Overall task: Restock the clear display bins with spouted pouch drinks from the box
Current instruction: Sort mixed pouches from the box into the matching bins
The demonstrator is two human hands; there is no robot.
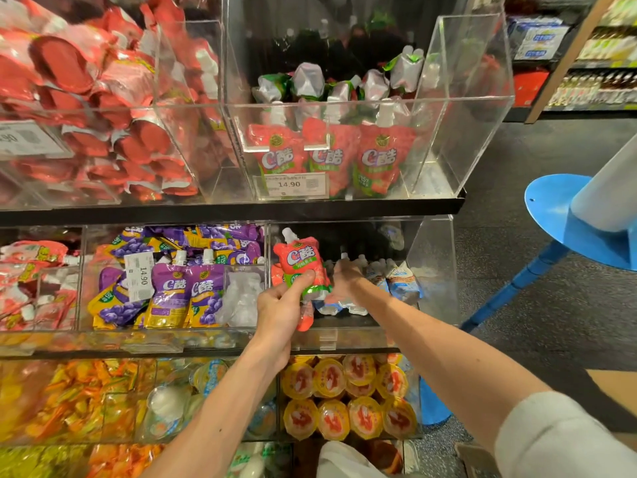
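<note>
- The left hand (277, 313) grips a red spouted pouch (299, 260) by its lower half, thumb across the front. The pouch is held upright with its white cap on top, at the front opening of the middle right bin (434, 270).
- The pouch front reads a large "C" followed by a Chinese character, above a green band of smaller print that is too small to read.
- The right hand (346, 281) reaches into the same bin among the blue-and-white pouches (401, 281). Whether its fingers grip one or only rest on them cannot be told.
- In the upper right bin (475, 108), three red pouches (379, 157) with the same "C" logo stand along the front wall (the rightmost also shows "157"). Green-and-silver pouches (310, 81) lie behind them.
- A price tag (290, 184) on that bin's front reads "14.90".
- Purple grape pouches (172, 294) fill the bin to the left of the held pouch. A tag (139, 276) there, turned sideways, also reads "14.90".
- The upper right bin has open room on its right side, beside the three pouches.
- A black shelf edge (241, 210) runs between the upper and middle rows.
- Yellow-lidded cups (344, 391) are stacked in the bin below the hands.
- A blue stool (551, 208) stands on the dark floor (517, 322) to the right of the shelving.
</note>
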